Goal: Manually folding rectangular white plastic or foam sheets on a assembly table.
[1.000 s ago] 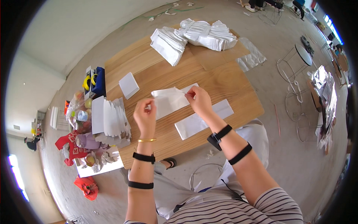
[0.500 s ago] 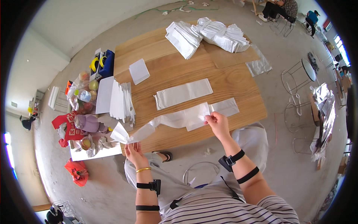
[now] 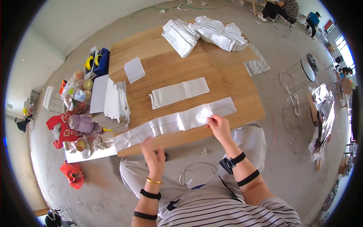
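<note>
A long, thin white strip of plastic bags point(image 3: 170, 123) lies unfolded along the table's front edge, its creases shining. At its lower edge, right of the middle, my right hand point(image 3: 220, 128) pinches it between thumb and fingers. My left hand point(image 3: 153, 159) is off the strip, just in front of the table edge; it is a little blurred, the fingers are apart and nothing is in them. Behind the strip rests a flat folded stack of the same white material point(image 3: 179, 92).
Bundled white stacks point(image 3: 219, 34) lie at the back of the wooden table point(image 3: 242, 87). White sheets point(image 3: 115, 100) stand fanned at the left, near a small white pile point(image 3: 134, 70) and a blue tape holder point(image 3: 101, 62). Fruit bags and a purple cup point(image 3: 81, 123) crowd the left side.
My left hand has let go of the strip's left end and pulled back toward me. The strip, raised and twisted before, now lies flat. My right hand stays near the same spot.
</note>
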Action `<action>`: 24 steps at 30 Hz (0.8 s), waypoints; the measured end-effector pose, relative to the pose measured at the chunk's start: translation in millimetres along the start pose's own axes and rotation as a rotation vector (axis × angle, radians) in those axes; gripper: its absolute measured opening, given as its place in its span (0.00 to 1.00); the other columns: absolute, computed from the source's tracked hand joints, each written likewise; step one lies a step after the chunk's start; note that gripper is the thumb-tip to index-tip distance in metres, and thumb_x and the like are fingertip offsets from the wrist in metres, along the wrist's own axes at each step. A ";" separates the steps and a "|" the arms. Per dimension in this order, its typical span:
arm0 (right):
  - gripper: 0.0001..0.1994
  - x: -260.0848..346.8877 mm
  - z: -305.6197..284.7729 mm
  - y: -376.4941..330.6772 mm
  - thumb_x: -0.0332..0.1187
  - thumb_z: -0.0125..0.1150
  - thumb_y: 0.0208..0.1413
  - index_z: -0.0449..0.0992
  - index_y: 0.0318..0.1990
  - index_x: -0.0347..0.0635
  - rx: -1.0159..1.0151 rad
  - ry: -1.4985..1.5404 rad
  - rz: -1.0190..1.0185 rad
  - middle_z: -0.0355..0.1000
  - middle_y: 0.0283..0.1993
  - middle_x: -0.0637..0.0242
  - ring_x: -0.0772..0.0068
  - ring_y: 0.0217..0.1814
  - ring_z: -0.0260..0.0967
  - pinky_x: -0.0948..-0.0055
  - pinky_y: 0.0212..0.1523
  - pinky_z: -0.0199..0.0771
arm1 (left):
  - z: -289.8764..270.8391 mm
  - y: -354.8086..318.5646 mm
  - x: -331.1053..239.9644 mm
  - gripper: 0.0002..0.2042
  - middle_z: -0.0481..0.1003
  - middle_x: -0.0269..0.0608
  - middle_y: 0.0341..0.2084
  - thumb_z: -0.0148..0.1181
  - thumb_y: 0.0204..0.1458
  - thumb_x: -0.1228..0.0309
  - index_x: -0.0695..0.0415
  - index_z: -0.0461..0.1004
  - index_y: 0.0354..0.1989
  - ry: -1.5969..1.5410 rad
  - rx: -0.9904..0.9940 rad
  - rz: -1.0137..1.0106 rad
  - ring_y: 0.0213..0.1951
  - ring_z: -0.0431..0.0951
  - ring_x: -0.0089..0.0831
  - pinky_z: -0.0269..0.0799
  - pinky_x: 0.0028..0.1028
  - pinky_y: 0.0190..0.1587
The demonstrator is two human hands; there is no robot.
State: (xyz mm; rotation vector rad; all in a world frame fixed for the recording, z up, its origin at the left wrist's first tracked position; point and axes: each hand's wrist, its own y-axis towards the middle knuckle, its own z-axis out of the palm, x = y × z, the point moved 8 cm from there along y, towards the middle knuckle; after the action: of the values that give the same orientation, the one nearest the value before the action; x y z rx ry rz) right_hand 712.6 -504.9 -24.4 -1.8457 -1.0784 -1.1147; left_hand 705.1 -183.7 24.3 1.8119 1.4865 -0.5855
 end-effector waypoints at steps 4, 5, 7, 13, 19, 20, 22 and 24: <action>0.11 6.5 3.6 0.6 0.34 0.62 0.59 0.78 0.35 0.33 -0.015 -0.057 -0.005 0.77 0.24 0.61 0.74 0.25 0.77 0.74 0.28 0.72 | 57.1 28.2 -29.2 0.37 0.50 0.57 0.71 0.55 0.60 0.60 0.63 0.46 0.72 0.328 0.338 0.256 0.73 0.45 0.53 0.39 0.50 0.73; 0.10 7.8 3.1 1.4 0.36 0.63 0.58 0.78 0.34 0.36 -0.034 -0.071 -0.015 0.75 0.23 0.62 0.70 0.24 0.76 0.71 0.26 0.71 | 61.4 26.8 -26.0 0.37 0.50 0.57 0.71 0.55 0.60 0.60 0.63 0.46 0.72 0.326 0.339 0.259 0.73 0.45 0.53 0.39 0.50 0.73; 0.11 9.6 -0.4 2.0 0.37 0.65 0.57 0.77 0.33 0.38 -0.060 -0.177 -0.037 0.74 0.22 0.62 0.67 0.23 0.75 0.69 0.26 0.69 | 71.4 18.3 -16.2 0.38 0.49 0.57 0.72 0.54 0.60 0.56 0.62 0.45 0.73 0.434 0.397 0.222 0.73 0.45 0.52 0.36 0.52 0.73; 0.13 10.3 -7.4 7.2 0.41 0.67 0.53 0.75 0.29 0.42 -0.120 -0.348 -0.061 0.72 0.20 0.63 0.59 0.23 0.71 0.62 0.25 0.67 | 79.1 1.0 -12.7 0.38 0.48 0.57 0.72 0.52 0.61 0.54 0.62 0.45 0.73 0.505 0.414 0.167 0.74 0.44 0.52 0.32 0.53 0.73; 0.14 12.9 -5.5 9.4 0.42 0.68 0.52 0.73 0.27 0.43 -0.140 -0.402 -0.081 0.72 0.21 0.63 0.58 0.24 0.71 0.62 0.26 0.67 | 79.0 2.9 -14.5 0.39 0.47 0.57 0.72 0.52 0.60 0.53 0.62 0.46 0.73 0.522 0.370 0.156 0.74 0.43 0.53 0.30 0.55 0.72; 0.14 12.2 -5.8 9.7 0.42 0.68 0.52 0.73 0.26 0.43 -0.137 -0.420 -0.076 0.72 0.21 0.63 0.57 0.24 0.71 0.62 0.26 0.67 | 79.5 3.7 -14.2 0.39 0.48 0.58 0.72 0.52 0.60 0.52 0.62 0.46 0.73 0.523 0.367 0.149 0.74 0.43 0.53 0.30 0.56 0.72; 0.14 11.3 -6.6 9.1 0.42 0.68 0.52 0.73 0.27 0.43 -0.131 -0.421 -0.067 0.72 0.20 0.63 0.57 0.24 0.71 0.62 0.26 0.67 | 79.3 5.7 -13.4 0.40 0.47 0.58 0.72 0.53 0.59 0.52 0.62 0.46 0.73 0.541 0.373 0.146 0.74 0.43 0.53 0.30 0.56 0.72; 0.14 10.6 -10.6 9.8 0.42 0.68 0.52 0.72 0.27 0.43 -0.125 -0.424 -0.059 0.72 0.20 0.64 0.57 0.24 0.71 0.61 0.26 0.67 | 80.6 7.1 -14.3 0.40 0.46 0.58 0.72 0.54 0.59 0.52 0.62 0.46 0.73 0.556 0.378 0.141 0.74 0.42 0.53 0.30 0.56 0.72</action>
State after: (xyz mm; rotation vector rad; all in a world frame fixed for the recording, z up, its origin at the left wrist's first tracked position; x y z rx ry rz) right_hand 720.9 -515.0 -12.2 -2.2264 -1.3296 -0.8566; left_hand 715.8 -254.6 -15.6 2.5007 1.6551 -0.3147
